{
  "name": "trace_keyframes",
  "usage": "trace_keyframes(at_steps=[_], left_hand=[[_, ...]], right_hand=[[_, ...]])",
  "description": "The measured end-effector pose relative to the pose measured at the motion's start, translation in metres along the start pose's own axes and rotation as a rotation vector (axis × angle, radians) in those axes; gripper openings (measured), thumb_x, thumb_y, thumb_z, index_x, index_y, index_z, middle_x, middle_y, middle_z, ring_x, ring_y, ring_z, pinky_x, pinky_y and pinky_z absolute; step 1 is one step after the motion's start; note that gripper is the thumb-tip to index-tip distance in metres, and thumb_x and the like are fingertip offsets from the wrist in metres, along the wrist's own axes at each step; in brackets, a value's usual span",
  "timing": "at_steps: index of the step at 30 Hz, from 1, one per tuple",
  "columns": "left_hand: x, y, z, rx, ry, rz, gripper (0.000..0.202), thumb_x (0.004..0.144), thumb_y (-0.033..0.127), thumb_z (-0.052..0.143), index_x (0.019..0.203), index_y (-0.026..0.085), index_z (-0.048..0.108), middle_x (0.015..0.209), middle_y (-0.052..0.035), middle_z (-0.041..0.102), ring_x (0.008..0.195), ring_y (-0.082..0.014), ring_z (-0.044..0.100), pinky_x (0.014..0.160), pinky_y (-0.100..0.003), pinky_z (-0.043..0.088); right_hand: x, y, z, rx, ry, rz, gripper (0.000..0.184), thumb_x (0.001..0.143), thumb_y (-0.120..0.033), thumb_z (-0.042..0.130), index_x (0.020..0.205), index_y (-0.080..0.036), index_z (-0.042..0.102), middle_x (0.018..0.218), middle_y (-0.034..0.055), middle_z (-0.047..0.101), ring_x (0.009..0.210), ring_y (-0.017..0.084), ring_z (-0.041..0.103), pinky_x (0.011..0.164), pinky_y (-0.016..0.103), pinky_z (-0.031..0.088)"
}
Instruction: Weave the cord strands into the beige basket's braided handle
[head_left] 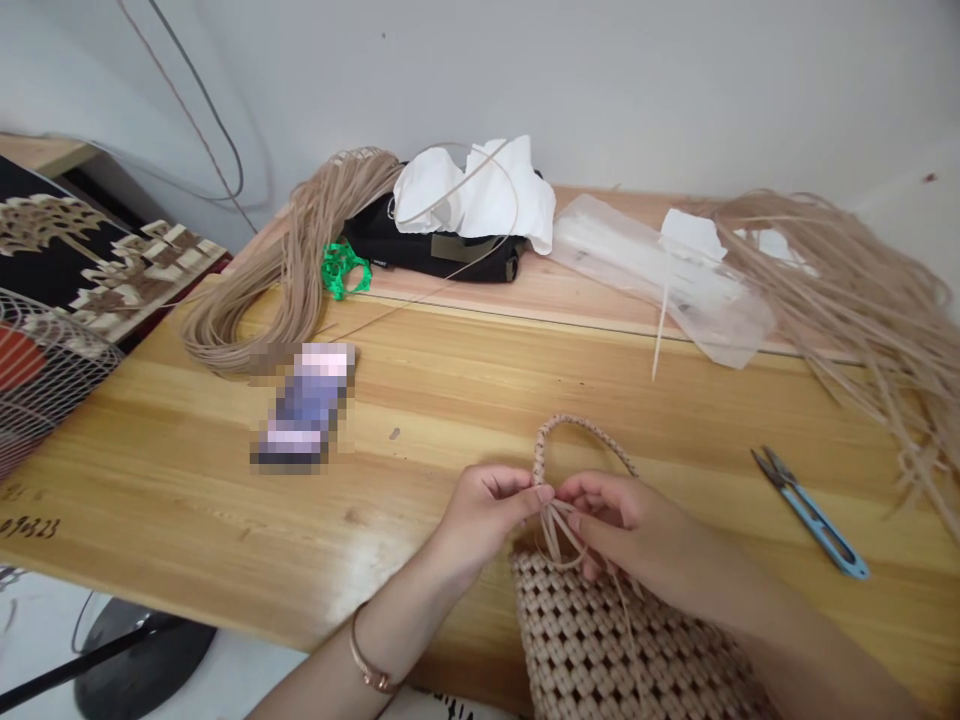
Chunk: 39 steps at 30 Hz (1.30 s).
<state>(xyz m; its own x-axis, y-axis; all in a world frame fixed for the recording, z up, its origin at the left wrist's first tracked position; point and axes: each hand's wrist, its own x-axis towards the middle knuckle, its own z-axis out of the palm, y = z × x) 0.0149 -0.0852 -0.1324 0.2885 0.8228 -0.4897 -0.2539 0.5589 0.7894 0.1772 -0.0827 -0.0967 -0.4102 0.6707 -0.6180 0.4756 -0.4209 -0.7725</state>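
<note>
A tan woven bag (pixel 581 640) with an open checked weave lies at the table's near edge. Its braided handle (pixel 574 422) arches up behind my hands. My left hand (pixel 491 510) pinches the lower left end of that handle between thumb and fingers. Loose tan strands (pixel 556 530) fan down from this spot and loop over the bag's rim. Close beside it, my right hand (pixel 626 520) has its fingers closed on some of the strands. The handle's right end is hidden behind the right hand.
Blue thread snips (pixel 817 520) lie to the right. A blurred phone (pixel 307 405) rests at left, near a bundle of tan strands (pixel 255 310). Behind are a black pouch (pixel 420 245), white tissue (pixel 502 190), green ribbon (pixel 345 270), a plastic bag (pixel 652 270) and more strands (pixel 847 270).
</note>
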Motion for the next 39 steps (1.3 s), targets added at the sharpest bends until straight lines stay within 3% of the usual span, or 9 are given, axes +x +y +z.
trace_keyframes(at_steps=[5,7,10,16,26,39], left_hand=[[0.0,0.003,0.001,-0.005,-0.008,0.001,0.025,0.06,0.035,0.076,0.059,0.011,0.07,0.053,0.0003,0.059,0.051,-0.0074,0.043,0.052,-0.022,0.032],[0.001,0.005,0.001,-0.004,-0.009,0.0,0.026,0.058,0.036,0.077,0.057,0.011,0.069,0.051,0.0011,0.058,0.05,-0.0071,0.043,0.052,-0.021,0.032],[0.003,0.005,0.001,0.003,-0.014,-0.001,0.028,0.056,0.037,0.079,0.057,0.011,0.068,0.052,0.0002,0.059,0.051,-0.008,0.045,0.053,-0.022,0.035],[0.007,0.005,0.0,0.051,-0.036,0.023,0.025,0.061,0.034,0.074,0.057,0.01,0.068,0.057,-0.0024,0.063,0.053,-0.0091,0.049,0.055,-0.023,0.036],[0.011,0.006,0.0,0.14,-0.05,0.064,0.025,0.062,0.033,0.073,0.053,0.011,0.064,0.048,0.0017,0.055,0.048,-0.0074,0.043,0.049,-0.021,0.032],[0.011,0.006,-0.001,0.156,-0.098,0.091,0.025,0.066,0.034,0.072,0.055,0.011,0.066,0.055,-0.0011,0.062,0.053,-0.0102,0.051,0.054,-0.022,0.038]], right_hand=[[-0.002,-0.004,-0.002,0.059,-0.037,0.057,0.014,0.082,-0.032,0.046,0.087,-0.02,0.052,0.078,-0.0008,0.059,0.04,0.005,0.043,0.04,0.02,0.029],[-0.002,-0.005,-0.001,0.048,-0.028,0.061,0.018,0.083,-0.036,0.044,0.085,-0.02,0.053,0.071,-0.0016,0.058,0.04,0.006,0.037,0.04,0.02,0.026],[0.0,-0.005,0.001,-0.088,0.0,0.04,0.022,0.084,-0.039,0.044,0.083,-0.02,0.053,0.059,-0.0036,0.048,0.048,0.009,0.038,0.045,0.022,0.028],[0.005,-0.001,0.006,-0.287,0.074,0.028,0.019,0.078,-0.029,0.048,0.062,-0.019,0.045,0.057,-0.004,0.037,0.054,0.012,0.034,0.051,0.026,0.027],[0.008,0.006,0.005,-0.23,0.048,0.011,0.02,0.08,-0.031,0.046,0.064,-0.02,0.042,0.055,-0.0058,0.033,0.05,0.01,0.032,0.047,0.023,0.025],[0.001,0.004,-0.002,-0.152,-0.031,0.018,0.012,0.081,-0.025,0.047,0.071,-0.019,0.05,0.059,-0.0046,0.04,0.052,0.01,0.035,0.046,0.021,0.029]])
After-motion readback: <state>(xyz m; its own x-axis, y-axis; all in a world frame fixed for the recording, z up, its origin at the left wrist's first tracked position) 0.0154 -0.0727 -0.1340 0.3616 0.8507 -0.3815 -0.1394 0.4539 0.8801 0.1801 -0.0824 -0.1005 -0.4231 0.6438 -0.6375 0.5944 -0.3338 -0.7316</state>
